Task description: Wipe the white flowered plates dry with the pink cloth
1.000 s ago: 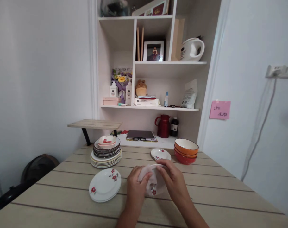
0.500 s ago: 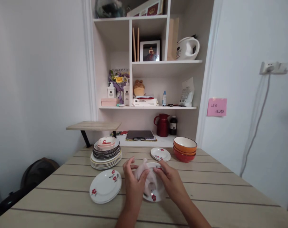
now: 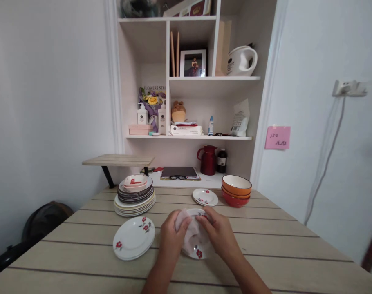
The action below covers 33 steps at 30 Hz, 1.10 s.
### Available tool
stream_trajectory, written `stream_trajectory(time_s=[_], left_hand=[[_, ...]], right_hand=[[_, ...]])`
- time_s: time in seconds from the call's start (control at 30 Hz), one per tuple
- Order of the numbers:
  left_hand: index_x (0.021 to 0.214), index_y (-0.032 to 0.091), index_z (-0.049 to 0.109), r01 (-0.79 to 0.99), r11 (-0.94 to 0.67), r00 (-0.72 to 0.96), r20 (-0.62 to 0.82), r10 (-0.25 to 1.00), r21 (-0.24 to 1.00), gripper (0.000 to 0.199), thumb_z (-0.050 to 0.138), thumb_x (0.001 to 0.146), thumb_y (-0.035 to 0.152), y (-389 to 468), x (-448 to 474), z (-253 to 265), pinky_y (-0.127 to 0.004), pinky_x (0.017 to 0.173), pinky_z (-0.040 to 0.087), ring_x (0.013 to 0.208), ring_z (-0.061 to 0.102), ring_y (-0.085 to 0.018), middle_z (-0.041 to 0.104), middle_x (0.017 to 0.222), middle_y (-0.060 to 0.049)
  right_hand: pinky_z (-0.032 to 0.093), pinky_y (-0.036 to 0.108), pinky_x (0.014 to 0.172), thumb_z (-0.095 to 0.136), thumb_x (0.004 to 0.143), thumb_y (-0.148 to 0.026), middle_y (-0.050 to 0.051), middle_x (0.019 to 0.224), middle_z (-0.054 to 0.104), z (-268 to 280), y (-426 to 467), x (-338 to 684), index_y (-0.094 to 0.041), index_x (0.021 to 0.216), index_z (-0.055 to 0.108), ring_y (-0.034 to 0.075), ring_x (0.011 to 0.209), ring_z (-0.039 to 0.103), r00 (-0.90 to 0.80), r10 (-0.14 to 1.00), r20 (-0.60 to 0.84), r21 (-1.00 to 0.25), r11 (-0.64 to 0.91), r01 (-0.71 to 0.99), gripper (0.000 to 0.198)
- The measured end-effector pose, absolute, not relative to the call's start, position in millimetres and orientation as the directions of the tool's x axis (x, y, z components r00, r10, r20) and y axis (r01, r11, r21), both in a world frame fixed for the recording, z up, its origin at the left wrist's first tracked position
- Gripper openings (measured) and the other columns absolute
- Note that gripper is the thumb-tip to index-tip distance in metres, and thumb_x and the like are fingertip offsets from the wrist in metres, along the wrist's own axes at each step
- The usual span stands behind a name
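Note:
Between my hands is a white plate (image 3: 201, 245) with red flowers, tilted slightly above the table. My left hand (image 3: 171, 230) pinches a thin, pale pink cloth or tissue (image 3: 190, 237) against the plate's left rim; the cloth covers part of the plate's face. On the other side my right hand (image 3: 217, 228) grips the right rim, thumb on the face and fingers hidden behind. To the left lie matching flowered plates (image 3: 132, 239), stacked flat. Beyond my hands sit smaller flowered plates (image 3: 205, 196).
Far left on the table (image 3: 265, 261) stands a tall stack of plates (image 3: 134, 200) topped by small dishes (image 3: 135, 181). Orange and red bowls (image 3: 236, 190) are nested at the right. Behind are a red jug (image 3: 208, 160), a dark bottle (image 3: 222, 160) and a laptop-like flat item (image 3: 179, 172).
My left fingers have closed down over the cloth at the plate's left rim, and the cloth's raised peak has flattened. My right hand keeps its grip. The view has shifted slightly.

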<state>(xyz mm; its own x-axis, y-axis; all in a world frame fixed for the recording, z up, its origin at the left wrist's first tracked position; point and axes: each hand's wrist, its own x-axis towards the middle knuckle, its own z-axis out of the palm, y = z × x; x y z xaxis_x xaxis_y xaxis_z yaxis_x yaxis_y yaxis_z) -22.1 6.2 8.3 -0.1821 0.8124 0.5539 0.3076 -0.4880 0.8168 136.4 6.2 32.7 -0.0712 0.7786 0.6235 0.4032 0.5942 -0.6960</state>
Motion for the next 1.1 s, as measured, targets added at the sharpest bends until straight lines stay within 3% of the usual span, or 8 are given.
stream_trajectory(time_s=[0.2,0.4,0.53,0.7,0.83,1.1], left_hand=[[0.079,0.013,0.069,-0.065,-0.35,-0.167,0.335,0.927,0.935,0.036,0.073,0.068,0.046,0,-17,19,-0.021,0.053,0.044,0.058,0.054,-0.014,0.063,0.064,0.0],[0.083,0.013,0.07,-0.221,-0.274,-0.196,0.233,0.953,0.936,0.041,0.077,0.063,0.048,-4,-13,23,-0.021,0.055,0.047,0.06,0.058,-0.014,0.067,0.068,-0.002],[0.087,0.013,0.071,-0.283,-0.285,-0.234,0.223,0.946,0.916,0.044,0.078,0.064,0.049,-4,-8,22,-0.022,0.058,0.049,0.063,0.062,-0.015,0.068,0.072,-0.003],[0.094,0.012,0.071,-0.344,-0.269,-0.255,0.186,0.949,0.9,0.05,0.078,0.063,0.051,-7,-3,21,-0.024,0.059,0.053,0.066,0.065,-0.018,0.069,0.075,-0.005],[0.098,0.012,0.07,-0.388,-0.261,-0.244,0.174,0.954,0.884,0.051,0.078,0.064,0.05,-7,-1,20,-0.024,0.057,0.053,0.065,0.065,-0.017,0.069,0.074,-0.004],[0.092,0.014,0.071,-0.326,-0.268,-0.286,0.176,0.942,0.906,0.048,0.077,0.063,0.052,-9,0,19,-0.022,0.054,0.051,0.064,0.064,-0.017,0.071,0.076,-0.005]], right_hand=[[0.032,0.024,0.054,0.057,0.084,-0.038,-0.003,0.058,0.051,31,6,136,-0.021,0.07,0.056,0.015,0.057,0.045,-0.054,0.805,0.591,-0.741,0.569,0.357,0.022],[0.036,0.024,0.054,0.059,0.082,-0.044,-0.001,0.066,0.057,24,10,133,-0.02,0.077,0.061,0.016,0.061,0.047,-0.004,0.858,0.514,-0.845,0.507,0.169,0.024],[0.041,0.025,0.058,0.061,0.08,-0.047,0.0,0.069,0.061,21,10,129,-0.02,0.073,0.059,0.018,0.068,0.052,0.086,0.873,0.48,-0.877,0.474,0.082,0.028],[0.046,0.027,0.062,0.064,0.077,-0.048,0.002,0.079,0.067,24,7,124,-0.02,0.088,0.064,0.02,0.071,0.057,0.177,0.897,0.406,-0.902,0.424,-0.08,0.03],[0.047,0.027,0.062,0.066,0.078,-0.045,0.001,0.076,0.066,24,6,122,-0.02,0.089,0.063,0.019,0.067,0.057,0.189,0.911,0.367,-0.899,0.399,-0.182,0.027],[0.049,0.029,0.061,0.067,0.075,-0.044,0.004,0.083,0.069,26,6,124,-0.019,0.096,0.066,0.021,0.07,0.06,0.214,0.904,0.369,-0.903,0.404,-0.147,0.033]])
